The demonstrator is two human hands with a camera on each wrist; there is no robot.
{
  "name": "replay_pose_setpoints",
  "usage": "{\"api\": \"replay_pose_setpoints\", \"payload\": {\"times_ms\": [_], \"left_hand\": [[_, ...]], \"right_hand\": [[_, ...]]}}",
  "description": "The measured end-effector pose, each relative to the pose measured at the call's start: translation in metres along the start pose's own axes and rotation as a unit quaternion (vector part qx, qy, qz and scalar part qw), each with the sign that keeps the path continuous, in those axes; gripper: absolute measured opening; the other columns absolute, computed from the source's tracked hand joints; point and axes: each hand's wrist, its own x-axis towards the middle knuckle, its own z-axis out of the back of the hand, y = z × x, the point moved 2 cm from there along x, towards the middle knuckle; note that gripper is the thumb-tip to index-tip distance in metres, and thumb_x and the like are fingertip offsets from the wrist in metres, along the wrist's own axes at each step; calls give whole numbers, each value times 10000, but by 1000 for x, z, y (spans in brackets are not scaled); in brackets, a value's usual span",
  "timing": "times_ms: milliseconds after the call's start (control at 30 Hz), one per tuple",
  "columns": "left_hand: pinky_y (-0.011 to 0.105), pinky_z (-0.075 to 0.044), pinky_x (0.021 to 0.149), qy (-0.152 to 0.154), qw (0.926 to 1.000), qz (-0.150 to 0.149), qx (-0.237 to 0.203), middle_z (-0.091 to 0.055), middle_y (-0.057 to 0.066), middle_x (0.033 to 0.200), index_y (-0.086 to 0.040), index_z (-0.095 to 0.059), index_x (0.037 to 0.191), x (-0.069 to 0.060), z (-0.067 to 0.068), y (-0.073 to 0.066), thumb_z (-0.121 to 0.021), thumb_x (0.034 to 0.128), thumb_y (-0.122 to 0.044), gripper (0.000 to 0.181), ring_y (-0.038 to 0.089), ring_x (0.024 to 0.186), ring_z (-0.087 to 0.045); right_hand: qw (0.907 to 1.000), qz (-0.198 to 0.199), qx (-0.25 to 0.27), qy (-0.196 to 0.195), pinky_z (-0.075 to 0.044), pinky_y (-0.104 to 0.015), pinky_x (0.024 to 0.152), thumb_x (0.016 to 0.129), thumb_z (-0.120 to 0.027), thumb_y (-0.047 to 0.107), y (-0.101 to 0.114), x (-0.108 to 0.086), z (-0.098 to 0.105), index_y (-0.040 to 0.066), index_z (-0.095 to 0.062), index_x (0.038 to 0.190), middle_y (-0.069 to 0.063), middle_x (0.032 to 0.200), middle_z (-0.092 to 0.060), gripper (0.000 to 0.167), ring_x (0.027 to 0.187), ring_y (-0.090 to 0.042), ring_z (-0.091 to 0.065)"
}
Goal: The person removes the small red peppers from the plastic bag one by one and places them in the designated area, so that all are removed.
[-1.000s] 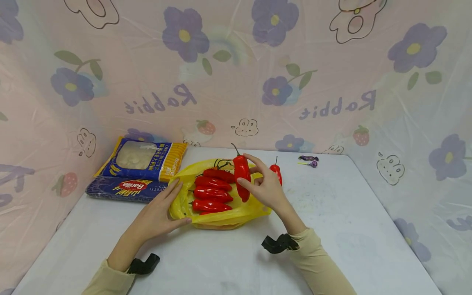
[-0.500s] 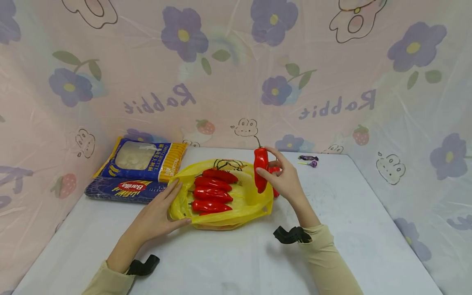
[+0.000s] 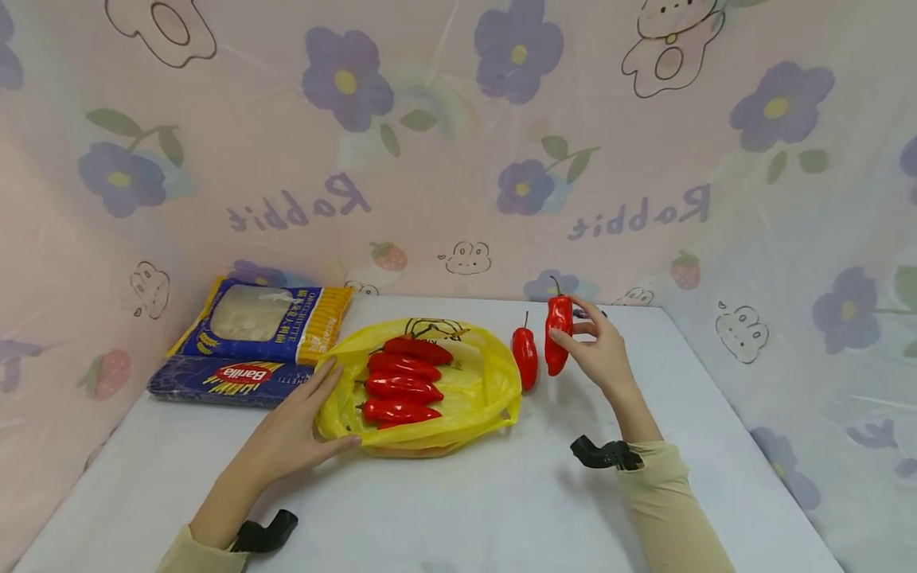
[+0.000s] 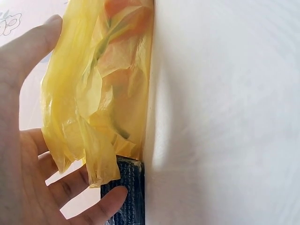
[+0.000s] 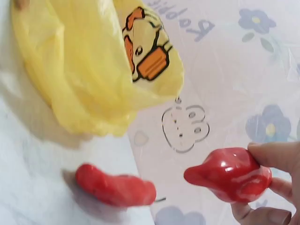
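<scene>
Between my right hand's (image 3: 602, 356) thumb and fingers a red chili pepper (image 3: 558, 338) is pinched, stem up, just above the table right of the bag; in the right wrist view this pepper (image 5: 234, 173) points its tip toward the camera's left. A second red pepper (image 3: 525, 360) lies on the table between it and the yellow plastic bag (image 3: 480, 422). Inside the spread bag, several red peppers (image 3: 403, 388) lie stacked in a row. My left hand (image 3: 286, 438) rests against the bag's left side, fingers spread and thumb along the front rim; its fingers (image 4: 70, 187) touch the plastic loosely.
At the back left lie a blue and yellow orecchiette pack (image 3: 265, 322) and a dark blue Barilla spaghetti pack (image 3: 215, 380). Small wrapped candies (image 3: 600, 313) are partly hidden behind my right hand. A patterned curtain (image 3: 430, 159) encloses the table (image 3: 458, 517).
My right hand has carried the pepper out from over the bag to the right, past the other pepper on the table. The left hand has stayed at the bag. The head view has shifted slightly.
</scene>
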Motion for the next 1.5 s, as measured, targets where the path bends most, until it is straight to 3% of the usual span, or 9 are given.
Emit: {"api": "replay_pose_setpoints", "payload": {"times_ms": [233,433,533,700,900,1100,1300,1500], "left_hand": [[724,-389,1152,35,10000,7,-43,-219,144,1764,-55,-339,1660,-2,-2,-2,-733,835,-769,1160,497,1538,-328],[721,-387,1155,39,10000,4,-7,-221,145,1763,-53,-342,1658,-2,-2,-2,-738,835,-762,1156,496,1540,-326],[716,-386,1159,32,10000,-14,12,-220,144,1763,-53,-340,1659,-1,-3,-1,-735,834,-766,1159,494,1541,-326],[706,-389,1163,-7,10000,-21,19,-229,143,1761,-52,-345,1657,-1,-3,-1,-740,829,-767,1163,490,1539,-332],[709,-386,1163,19,10000,12,5,-229,145,1760,-48,-347,1656,-2,-3,-1,-746,827,-760,1163,491,1541,-328],[711,-392,1159,41,10000,33,50,-227,144,1761,-54,-342,1659,-2,-2,-2,-735,833,-766,1159,490,1542,-327],[710,-387,1165,56,10000,19,73,-220,140,1764,-59,-337,1662,-1,-2,-2,-730,837,-768,1157,488,1545,-322],[708,-381,1169,83,9999,38,70,-207,139,1767,-56,-327,1664,-1,1,-2,-734,834,-765,1164,491,1546,-317]], "right_hand": [[9989,-420,-189,24,-611,-493,935,995,-732,403,-26,2,9,214,-398,1646,-273,1327,-650,756,1228,-404,-604],[9944,-962,-267,349,-621,-414,878,987,-739,417,-45,2,1,242,-367,1661,-280,1422,-572,789,1262,-420,-563],[9923,-1076,-384,485,-630,-443,895,987,-737,421,-54,3,-3,240,-360,1665,-290,1442,-554,797,1266,-427,-559],[9898,-1108,-588,670,-603,-529,971,991,-729,425,-67,5,-8,221,-365,1659,-290,1458,-551,788,1275,-423,-567],[9870,-1262,-671,729,-615,-494,941,990,-723,423,-79,8,-13,222,-385,1648,-297,1402,-589,766,1221,-418,-600],[9886,-1088,-735,740,-636,-478,915,1010,-707,400,-89,14,-19,177,-401,1639,-314,1364,-616,734,1174,-425,-644],[9916,-894,-794,492,-582,-316,791,1030,-674,408,-94,16,-22,114,-453,1598,-306,1296,-666,677,1122,-405,-674],[9937,-818,-758,95,-559,-279,751,1062,-612,389,-90,15,-29,81,-518,1540,-286,1258,-686,576,1097,-401,-678]]}}
